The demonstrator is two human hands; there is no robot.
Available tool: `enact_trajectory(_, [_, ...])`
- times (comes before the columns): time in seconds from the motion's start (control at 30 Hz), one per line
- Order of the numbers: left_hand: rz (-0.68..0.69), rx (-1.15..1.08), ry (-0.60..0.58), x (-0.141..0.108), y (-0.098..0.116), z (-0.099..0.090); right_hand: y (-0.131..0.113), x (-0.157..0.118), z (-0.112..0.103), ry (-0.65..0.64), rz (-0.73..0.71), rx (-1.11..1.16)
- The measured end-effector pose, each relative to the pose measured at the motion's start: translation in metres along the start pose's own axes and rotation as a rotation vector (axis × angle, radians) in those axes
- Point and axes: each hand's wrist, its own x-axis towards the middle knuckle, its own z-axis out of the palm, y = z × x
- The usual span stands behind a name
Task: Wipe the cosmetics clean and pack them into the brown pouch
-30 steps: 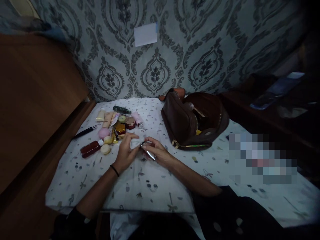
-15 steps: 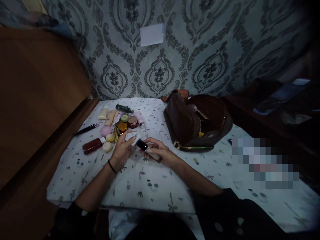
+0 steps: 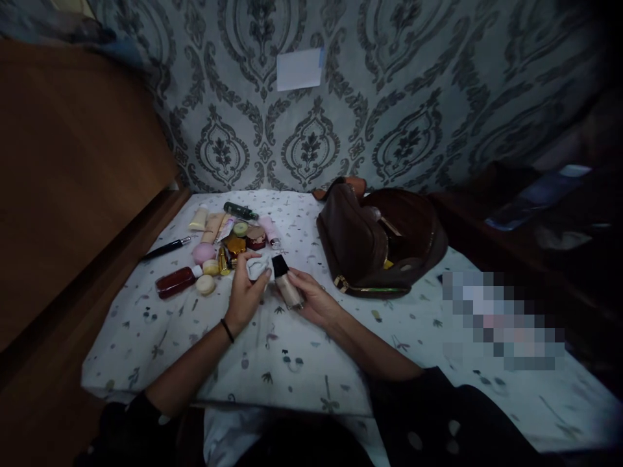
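My right hand [image 3: 315, 301] grips the tilted foundation bottle [image 3: 287, 285]; my left hand [image 3: 243, 293] pinches white cloth [image 3: 257, 266]. A slack right grip could drop the bottle!

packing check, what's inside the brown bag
In the brown bag, something yellow, too small to identify, shows; the bag's own sides and shadow hide whatever lies deeper.

The bottle [image 3: 291, 293] is beige, its cap [image 3: 280, 265] black, the cloth [image 3: 257, 267] white and the wall [image 3: 310, 148] grey damask-patterned.
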Motion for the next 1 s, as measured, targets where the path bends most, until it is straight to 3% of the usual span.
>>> enact_trajectory(0.1, [0.17, 0.225, -0.114, -0.005, 0.001, 0.002, 0.001, 0.003, 0.0, 0.001, -0.01, 0.036])
enact_trajectory(0.2, [0.348, 0.333, -0.349, -0.012, 0.003, 0.004, -0.001, 0.007, -0.004, 0.047, -0.04, 0.09])
enact_trajectory(0.27, [0.411, 0.352, -0.491, -0.015, 0.004, 0.006, -0.003, 0.01, -0.007, 0.086, -0.049, 0.122])
enact_trajectory(0.33, [0.432, 0.365, -0.559, -0.018, 0.004, 0.007, -0.005, 0.011, -0.009, 0.112, -0.034, 0.144])
enact_trajectory(0.43, [0.408, 0.384, -0.537, -0.018, 0.004, 0.006, -0.006, 0.01, -0.008, 0.12, -0.032, 0.141])
enact_trajectory(0.7, [0.221, 0.433, -0.247, -0.005, 0.0, -0.006, 0.003, 0.007, -0.004, 0.157, -0.14, -0.021])
enact_trajectory(0.87, [0.164, 0.485, -0.249, -0.001, -0.004, -0.008, -0.003, 0.009, -0.007, 0.095, -0.311, -0.251])
enact_trajectory(1.0, [0.163, 0.534, -0.24, 0.002, -0.01, -0.009, -0.023, -0.001, -0.009, 0.033, -0.3, -0.573])
